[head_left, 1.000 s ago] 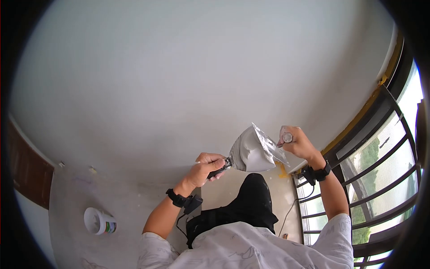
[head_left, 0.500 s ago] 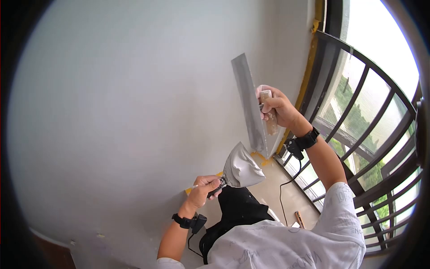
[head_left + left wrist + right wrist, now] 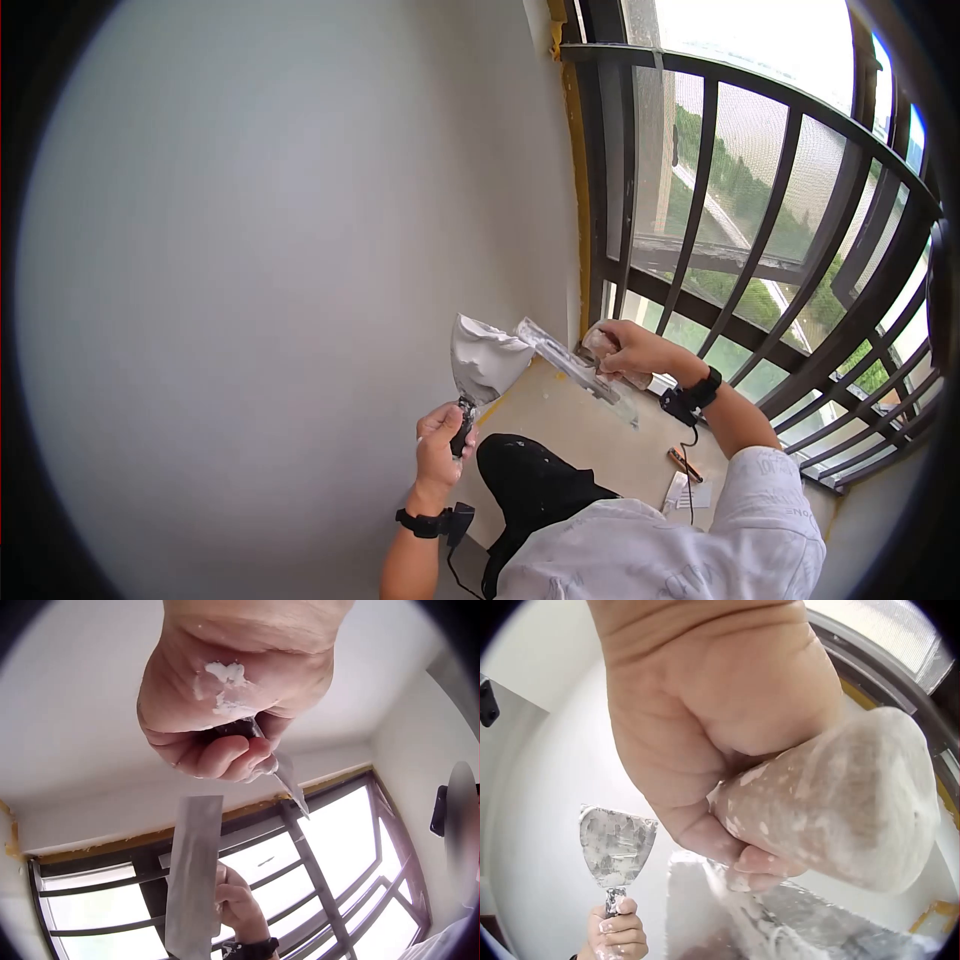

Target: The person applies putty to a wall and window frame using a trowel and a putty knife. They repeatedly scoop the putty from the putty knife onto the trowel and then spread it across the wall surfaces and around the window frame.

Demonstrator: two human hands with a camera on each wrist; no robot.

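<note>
My left hand [image 3: 443, 436] grips the black handle of a wide putty knife [image 3: 486, 364], blade up and loaded with white filler. My right hand [image 3: 626, 350] grips the filler-smeared wooden handle [image 3: 832, 802] of a long steel trowel [image 3: 577, 372]. The trowel's far end touches the knife blade's right side. The left wrist view has my left hand [image 3: 225, 697] round the dark handle, with the trowel blade [image 3: 191, 885] and right hand [image 3: 236, 900] beyond. From the right wrist I see my right hand [image 3: 705, 712], the putty knife [image 3: 615, 844] and left hand [image 3: 619, 930].
A smooth white wall [image 3: 250, 250] fills the left. A dark window grille [image 3: 760, 230] with yellow tape [image 3: 577, 200] down its frame stands at the right. Papers and a small tool [image 3: 686, 470] lie on the floor. My black-trousered knee [image 3: 530, 470] is below the tools.
My right hand brought the trowel down from upright against the wall onto the putty knife. The left hand turned the knife blade upward. The head view swung toward the window.
</note>
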